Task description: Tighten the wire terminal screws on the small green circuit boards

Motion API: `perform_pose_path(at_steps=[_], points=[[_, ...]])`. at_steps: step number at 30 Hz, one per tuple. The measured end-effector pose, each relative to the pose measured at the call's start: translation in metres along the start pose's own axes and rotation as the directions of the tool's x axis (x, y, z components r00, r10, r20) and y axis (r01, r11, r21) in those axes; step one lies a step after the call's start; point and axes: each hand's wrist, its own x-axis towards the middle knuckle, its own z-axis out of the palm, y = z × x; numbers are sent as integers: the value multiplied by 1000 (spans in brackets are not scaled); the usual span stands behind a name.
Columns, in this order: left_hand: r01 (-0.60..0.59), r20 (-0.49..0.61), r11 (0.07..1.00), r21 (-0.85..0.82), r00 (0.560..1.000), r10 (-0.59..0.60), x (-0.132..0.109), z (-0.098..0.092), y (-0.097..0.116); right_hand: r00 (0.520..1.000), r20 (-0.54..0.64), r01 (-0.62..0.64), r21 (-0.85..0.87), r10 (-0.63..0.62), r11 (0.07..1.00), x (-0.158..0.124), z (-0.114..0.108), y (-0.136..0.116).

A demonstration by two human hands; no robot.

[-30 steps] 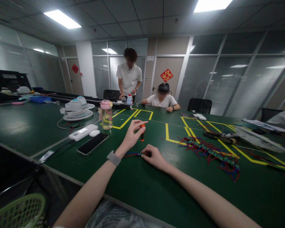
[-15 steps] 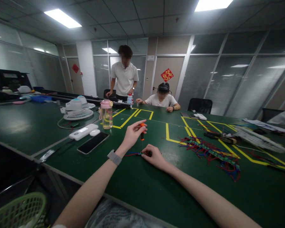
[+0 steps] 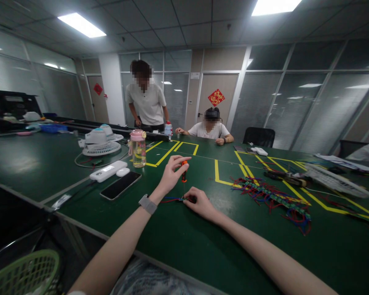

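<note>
My left hand (image 3: 173,174) grips the orange and black handle of a screwdriver (image 3: 184,172), which stands upright with its thin shaft pointing down. The tip meets a small circuit board (image 3: 182,199) lying on the green table (image 3: 172,237). Red and blue wires (image 3: 169,200) run out from the board to the left. My right hand (image 3: 199,201) rests on the table and pinches the board's right side between thumb and fingers, covering part of it. Further right lies a row of similar green boards (image 3: 273,196) with red and blue wires.
Left of my hands are a phone (image 3: 120,185), a white power strip (image 3: 108,171), a pink-lidded bottle (image 3: 138,149) and white fans (image 3: 100,141). Pliers (image 3: 284,178) lie at the right. Two people are across the table, one standing (image 3: 147,100), one seated (image 3: 209,129). A green basket (image 3: 24,272) stands below.
The fingers of my left hand have shifted slightly around the screwdriver handle. My right hand stays in place. The standing person has moved to the left and leans lower.
</note>
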Motion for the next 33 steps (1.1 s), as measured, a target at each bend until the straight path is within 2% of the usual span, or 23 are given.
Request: perform_pose_path(at_steps=[4, 6, 9, 11, 14, 16, 19, 21, 24, 26, 28, 30, 31, 33], points=[[102, 98, 979, -178, 991, -86, 0, 0, -1, 1000, 3, 13, 3, -13, 1000, 0, 0, 0], [71, 48, 994, -88, 997, -67, 0, 0, 0, 1000, -2, 11, 5, -11, 1000, 0, 0, 0], [-33, -17, 997, 75, 999, 34, -1, 0, 2, 1000, -8, 6, 9, -6, 1000, 0, 1, 0], [-15, 38, 1000, -21, 999, 16, -1, 0, 3, 1000, -8, 7, 8, -7, 1000, 0, 1, 0], [87, 115, 981, -174, 991, -67, -1, 1, 2, 1000, -6, 12, 3, -12, 1000, 0, 0, 1], [59, 62, 995, -85, 997, -54, -1, 1, 1, 1000, -5, 12, 5, -12, 1000, 0, 0, 1], [-33, -12, 995, 90, 999, 34, 0, 0, 0, 1000, -3, 9, 9, -9, 1000, 0, 0, 1], [-22, 22, 999, 37, 1000, 21, 0, -1, 0, 1000, -1, 11, 6, -11, 1000, 0, 1, 1], [66, 98, 993, -101, 994, -56, 0, 0, 0, 1000, -4, 13, 6, -13, 1000, 0, 1, 1], [37, 52, 999, -16, 998, -36, -1, 0, 1, 1000, -5, 9, 9, -9, 1000, 0, 1, 1], [-52, -13, 985, 166, 998, 55, -2, -1, 3, 1000, -3, 6, 9, -6, 1000, 0, 1, 1], [-110, -5, 966, 232, 993, 115, -2, -1, 6, 1000, -1, 7, 8, -7, 1000, 0, 0, 1], [-108, 25, 977, 186, 994, 105, -2, -1, 7, 1000, 0, 9, 8, -9, 1000, 0, 0, 0], [-28, 124, 1000, 5, 992, 27, -3, 0, 8, 1000, -1, 10, 8, -10, 1000, 0, 0, -1]])
